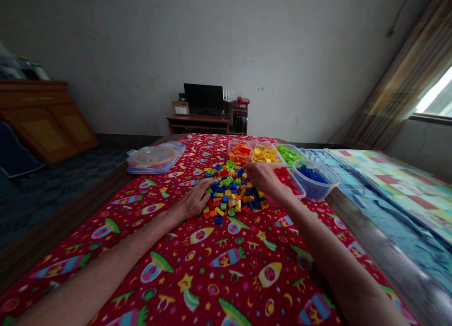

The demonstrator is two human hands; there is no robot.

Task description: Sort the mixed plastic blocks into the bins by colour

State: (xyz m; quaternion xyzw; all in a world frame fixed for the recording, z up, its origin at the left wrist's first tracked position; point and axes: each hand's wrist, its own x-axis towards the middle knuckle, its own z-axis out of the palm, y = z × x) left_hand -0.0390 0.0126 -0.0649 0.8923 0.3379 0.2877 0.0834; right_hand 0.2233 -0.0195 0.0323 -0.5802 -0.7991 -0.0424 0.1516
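My left hand point(195, 199) lies at the left edge of a heap of mixed toy building bricks point(228, 194), its fingers stretched out and touching the bricks. Over the heap's right side is my right hand point(263, 176), with its fingers curled together and pointing down and left. Whatever it holds, if anything, is hidden. Just behind and beside this hand stand clear containers sorted by colour: orange bricks point(240, 150), yellow bricks point(264, 153), green bricks point(287, 154), red bricks point(284, 177), and a round tub point(326, 187) with blue bricks point(312, 174).
A red patterned cloth point(226, 274) covers the table. Stacked clear lids point(155, 157) lie at the far left of it. Beyond stands a desk point(199, 121) with a monitor point(204, 98). A bed point(395, 189) borders the table's right side.
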